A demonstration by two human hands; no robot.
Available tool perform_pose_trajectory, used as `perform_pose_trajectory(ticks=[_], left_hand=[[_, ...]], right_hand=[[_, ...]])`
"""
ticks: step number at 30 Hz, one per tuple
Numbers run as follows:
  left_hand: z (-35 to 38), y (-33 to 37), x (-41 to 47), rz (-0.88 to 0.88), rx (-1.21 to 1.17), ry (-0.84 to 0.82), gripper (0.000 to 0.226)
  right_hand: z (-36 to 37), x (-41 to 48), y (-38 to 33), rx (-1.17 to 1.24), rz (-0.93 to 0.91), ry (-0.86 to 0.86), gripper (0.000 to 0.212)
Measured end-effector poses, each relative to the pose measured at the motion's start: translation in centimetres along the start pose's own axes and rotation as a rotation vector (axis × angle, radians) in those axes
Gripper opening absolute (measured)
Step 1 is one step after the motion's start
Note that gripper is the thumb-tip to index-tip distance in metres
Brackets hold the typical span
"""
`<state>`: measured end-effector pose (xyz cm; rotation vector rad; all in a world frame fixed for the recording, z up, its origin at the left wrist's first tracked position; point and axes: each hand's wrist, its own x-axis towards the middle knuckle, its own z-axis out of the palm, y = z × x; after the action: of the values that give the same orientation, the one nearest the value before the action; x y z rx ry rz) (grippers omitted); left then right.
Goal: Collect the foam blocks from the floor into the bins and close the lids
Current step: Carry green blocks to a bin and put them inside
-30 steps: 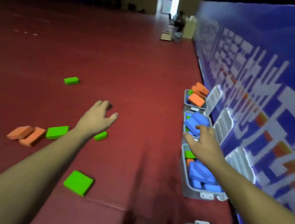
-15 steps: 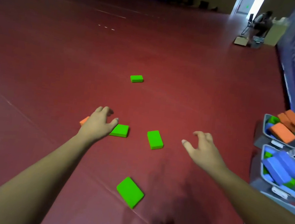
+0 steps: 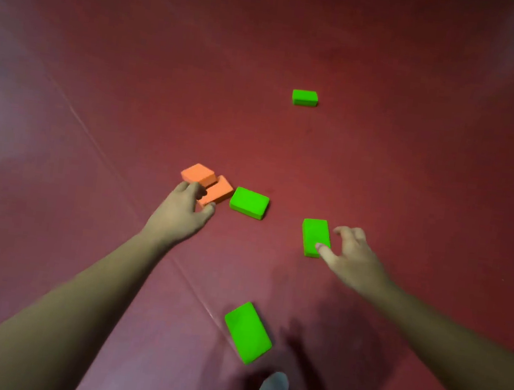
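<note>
On the red floor [image 3: 384, 145], the left hand [image 3: 182, 214] hangs loose-fingered and empty over two overlapping orange foam blocks [image 3: 219, 190]. The right hand [image 3: 351, 258], spread and empty, reaches beside a green foam block [image 3: 313, 236]. No bins are in view. A hurried grab could skid the light foam away.

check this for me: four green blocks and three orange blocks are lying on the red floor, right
Not quite. The head view shows two orange blocks, not three. The four green blocks lying on the red floor are right.
</note>
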<state>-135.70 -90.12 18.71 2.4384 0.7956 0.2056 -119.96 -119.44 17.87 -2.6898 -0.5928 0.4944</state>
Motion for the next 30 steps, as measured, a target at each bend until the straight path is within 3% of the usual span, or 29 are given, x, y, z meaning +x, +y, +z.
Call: perform_pose_trajectory(ticks=[4,10,14,17,21,30], left_hand=[[5.9,-3.2,4.9,-0.055,0.002,-0.106,0.035],[17.3,-9.3,11.8,-0.070,-0.024,-0.321,0.033],[26.9,-14.2,16.0,-0.051,-0.014,-0.498,0.034],[34.2,-17.8,17.5,-0.037,0.020,-0.589,0.037],[44.9,-22.3,16.8,-0.033,0.032,-0.669,0.031],[66.3,-33.8,11.3,-0.292,0.098,-0.882,0.038]], right_hand=[[4.5,7.9,-0.1,-0.057,-0.040,-0.113,0.062],[13.8,15.6,1.6,-0.082,0.091,-0.264,0.069],[22.3,18.5,4.0,-0.092,0.214,-0.172,0.083],[29.3,20.3,6.6,0.001,0.319,-0.293,0.068],[39.5,22.5,11.7,0.051,0.420,-0.309,0.065],[62.7,22.4,26.5,0.266,0.769,-0.386,0.047]])
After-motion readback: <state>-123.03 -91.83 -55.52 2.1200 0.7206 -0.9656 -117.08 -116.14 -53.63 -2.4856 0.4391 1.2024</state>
